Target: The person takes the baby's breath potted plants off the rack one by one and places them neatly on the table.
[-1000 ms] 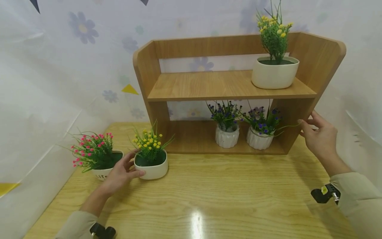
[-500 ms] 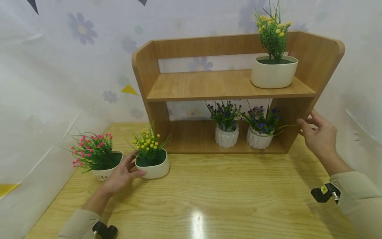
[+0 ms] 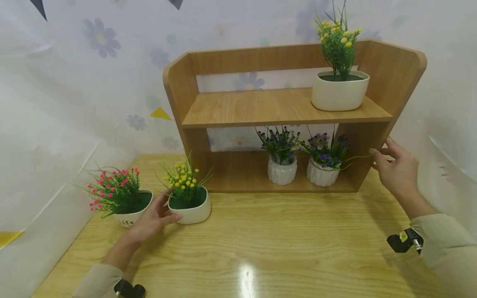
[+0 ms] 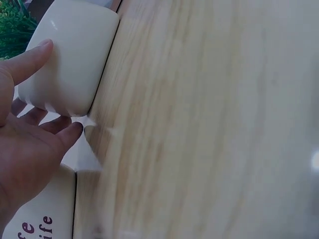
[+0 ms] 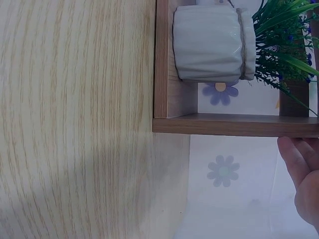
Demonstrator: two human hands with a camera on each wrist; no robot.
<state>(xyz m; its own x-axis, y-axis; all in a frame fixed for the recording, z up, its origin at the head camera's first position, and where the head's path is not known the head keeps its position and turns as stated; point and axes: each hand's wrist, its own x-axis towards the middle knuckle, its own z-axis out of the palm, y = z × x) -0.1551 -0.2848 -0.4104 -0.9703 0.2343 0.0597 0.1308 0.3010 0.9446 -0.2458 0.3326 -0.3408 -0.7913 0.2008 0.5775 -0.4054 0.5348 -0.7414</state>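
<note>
A white pot of yellow flowers (image 3: 188,202) stands on the wooden table (image 3: 268,244) in front of the shelf's left end. My left hand (image 3: 152,218) grips this pot (image 4: 67,62), thumb on its front and fingers behind. My right hand (image 3: 396,170) rests with straight fingers against the right side panel of the wooden shelf unit (image 3: 283,108); the right wrist view shows my fingers (image 5: 299,164) just beside that panel (image 5: 234,125). A larger pot of yellow flowers (image 3: 340,86) sits on the upper shelf at the right.
A pot of pink flowers (image 3: 124,200) marked "Life" stands left of my left hand. Two ribbed white pots of purple flowers (image 3: 282,159) (image 3: 323,163) sit on the lower shelf. A flower-patterned sheet (image 3: 74,82) backs the table and closes in both sides.
The pot of yellow flowers in my left hand has shifted very slightly. My right hand stays at the shelf's side panel.
</note>
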